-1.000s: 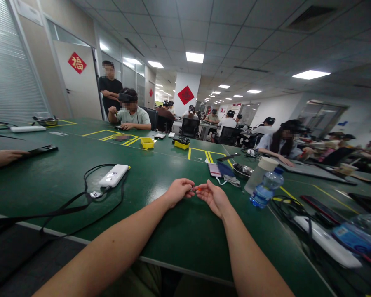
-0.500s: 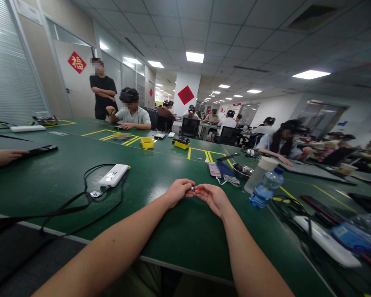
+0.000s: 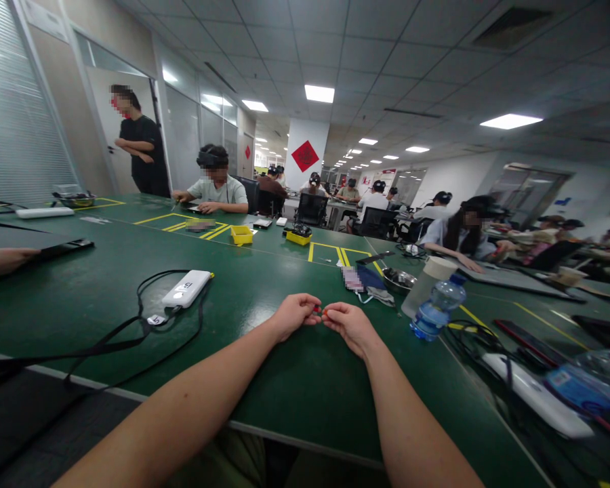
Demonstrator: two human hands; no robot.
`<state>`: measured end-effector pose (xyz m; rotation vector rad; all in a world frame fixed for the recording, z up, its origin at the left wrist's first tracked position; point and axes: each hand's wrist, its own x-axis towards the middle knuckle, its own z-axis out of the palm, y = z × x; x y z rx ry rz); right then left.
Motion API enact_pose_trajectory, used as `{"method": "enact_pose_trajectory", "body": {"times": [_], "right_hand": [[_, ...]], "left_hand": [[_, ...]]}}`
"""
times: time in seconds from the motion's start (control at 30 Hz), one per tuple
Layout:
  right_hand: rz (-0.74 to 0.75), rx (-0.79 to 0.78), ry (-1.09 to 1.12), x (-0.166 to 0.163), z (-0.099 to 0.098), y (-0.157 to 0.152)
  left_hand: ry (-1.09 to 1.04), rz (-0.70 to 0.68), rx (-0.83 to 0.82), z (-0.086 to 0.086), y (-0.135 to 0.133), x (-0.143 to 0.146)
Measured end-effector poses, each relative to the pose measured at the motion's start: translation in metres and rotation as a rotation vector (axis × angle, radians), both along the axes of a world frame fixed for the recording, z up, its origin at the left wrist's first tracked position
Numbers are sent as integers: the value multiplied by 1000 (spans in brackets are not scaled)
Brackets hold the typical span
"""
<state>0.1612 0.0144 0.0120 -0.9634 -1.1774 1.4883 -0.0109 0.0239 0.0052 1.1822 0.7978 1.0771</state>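
Just above the green table [image 3: 305, 393], my left hand [image 3: 295, 317] pinches a small red piece [image 3: 316, 309] between thumb and fingers. Close beside it, my right hand [image 3: 350, 325] is closed on a small orange piece [image 3: 326, 314] at its fingertips. A narrow gap lies between the two sets of fingertips. Both pieces are mostly covered by the fingers and too small for me to tell their kind.
On the left lies a white power bank [image 3: 187, 289] with black cables. A water bottle [image 3: 440, 308] and a frosted cup [image 3: 427, 288] stand right of my hands, near a metal bowl [image 3: 399, 279]. Yellow trays [image 3: 242, 235] sit farther back. Co-workers sit around.
My fingertips have shifted slightly; the left piece now shows red where something silvery showed before. My right fingers have closed more. The standing person in black has moved left and turned.
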Motion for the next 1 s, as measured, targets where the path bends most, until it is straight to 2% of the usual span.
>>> {"method": "enact_pose_trajectory", "body": {"times": [0.27,0.57,0.8,1.0], "right_hand": [[46,-38,131,-1,12,-4],[-35,9,-23,-1,4,-2],[-30,12,-61,-1,-1,-1],[0,20,-53,-1,0,-2]], "left_hand": [[-62,-9,-59,8,-4,-3],[31,-5,55,4,-4,-1],[166,3,93,1,-5,-2],[77,-42,34,4,-5,-2]]}}
